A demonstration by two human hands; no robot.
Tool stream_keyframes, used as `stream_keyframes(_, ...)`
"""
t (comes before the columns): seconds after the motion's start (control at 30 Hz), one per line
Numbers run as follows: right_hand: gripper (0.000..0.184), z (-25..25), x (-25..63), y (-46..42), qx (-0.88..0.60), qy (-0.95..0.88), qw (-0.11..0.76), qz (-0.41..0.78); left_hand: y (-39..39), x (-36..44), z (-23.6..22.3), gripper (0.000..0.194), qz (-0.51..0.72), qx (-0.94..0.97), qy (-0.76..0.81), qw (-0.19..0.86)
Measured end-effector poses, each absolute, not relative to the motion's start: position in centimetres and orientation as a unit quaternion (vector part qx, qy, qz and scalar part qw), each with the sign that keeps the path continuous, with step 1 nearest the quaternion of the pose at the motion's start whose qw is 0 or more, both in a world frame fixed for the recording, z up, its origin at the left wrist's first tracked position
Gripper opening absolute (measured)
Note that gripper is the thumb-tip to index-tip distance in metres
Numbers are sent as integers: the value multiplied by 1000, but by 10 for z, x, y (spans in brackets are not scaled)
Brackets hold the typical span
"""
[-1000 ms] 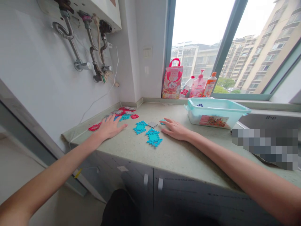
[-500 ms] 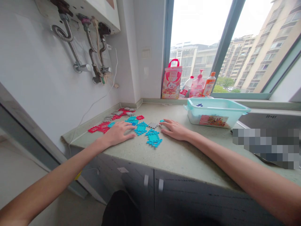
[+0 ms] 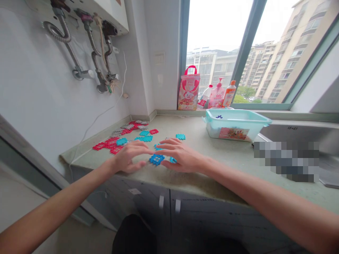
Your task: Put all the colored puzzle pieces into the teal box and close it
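Note:
My left hand (image 3: 131, 155) is low over the counter, fingers and thumb apart, holding nothing that I can see. A darker blue lattice-faced interlocking tile (image 3: 156, 159) lies between its fingers and my right hand (image 3: 182, 155). That right hand is spread palm down over other blue tiles, hiding most of them; a light blue tile edge (image 3: 173, 159) peeks out beneath it. Beyond its fingers lies a turquoise tile (image 3: 180, 136). Further turquoise tiles (image 3: 143, 138) and a small red tile (image 3: 154, 131) are behind my left hand.
Red lattice tiles (image 3: 106, 144) and grey ones (image 3: 127, 127) spread along the left wall. A pale teal plastic bin (image 3: 254, 123) stands right of my hands, beside the sink (image 3: 299, 132). A pink bag (image 3: 188, 92) and several bottles line the windowsill.
My right hand has come left and nearer, over the blue tiles. My left hand has moved slightly nearer. A darker blue tile now shows between them, and the view has shifted.

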State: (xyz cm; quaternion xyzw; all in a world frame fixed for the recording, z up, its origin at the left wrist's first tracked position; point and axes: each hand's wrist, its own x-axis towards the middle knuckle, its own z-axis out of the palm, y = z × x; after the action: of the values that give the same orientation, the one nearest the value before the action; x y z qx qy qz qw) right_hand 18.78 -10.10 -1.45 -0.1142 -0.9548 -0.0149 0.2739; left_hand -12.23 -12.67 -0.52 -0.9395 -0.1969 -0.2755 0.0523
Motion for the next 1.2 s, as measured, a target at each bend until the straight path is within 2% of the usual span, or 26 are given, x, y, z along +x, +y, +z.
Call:
stream_keyframes(0.1,36,-17,176,-120,-91,-970,225,9,-113,-134,-10,30,-311,-873,-354,129)
stream_keyframes(0.17,34,-19,173,-123,-71,-975,210,28,-105,-139,-14,32,-265,-807,-493,189)
stream_keyframes(0.3,29,-17,172,-121,-47,-974,214,59,-102,-138,-21,54,-124,-683,-677,244)
stream_keyframes(0.47,18,-16,174,-121,-47,-970,224,79,-106,-135,-23,60,-124,-723,-646,212)
stream_keyframes(0.6,33,-14,175,-125,-13,-969,224,103,-101,-140,-26,58,-144,-796,-573,132)
stream_keyframes(0.67,39,-14,172,-128,14,-970,219,107,-99,-141,-27,62,-154,-804,-560,128)
stream_keyframes(0.77,27,-19,164,-134,42,-969,229,81,-99,-140,-27,71,-170,-766,-598,162)
stream_keyframes(0.87,12,-21,160,-132,58,-962,265,40,-99,-139,-26,67,-150,-749,-625,161)
stream_keyframes(1.0,18,0,190,-97,-43,-922,381,-62,-99,-139,-25,57,-128,-778,-601,132)
stream_keyframes(1.1,23,28,247,-54,-245,-829,473,-171,-99,-139,-24,53,-144,-799,-572,117)
stream_keyframes(1.2,33,47,313,-20,-429,-695,515,-261,-102,-136,-20,49,-153,-830,-527,98)
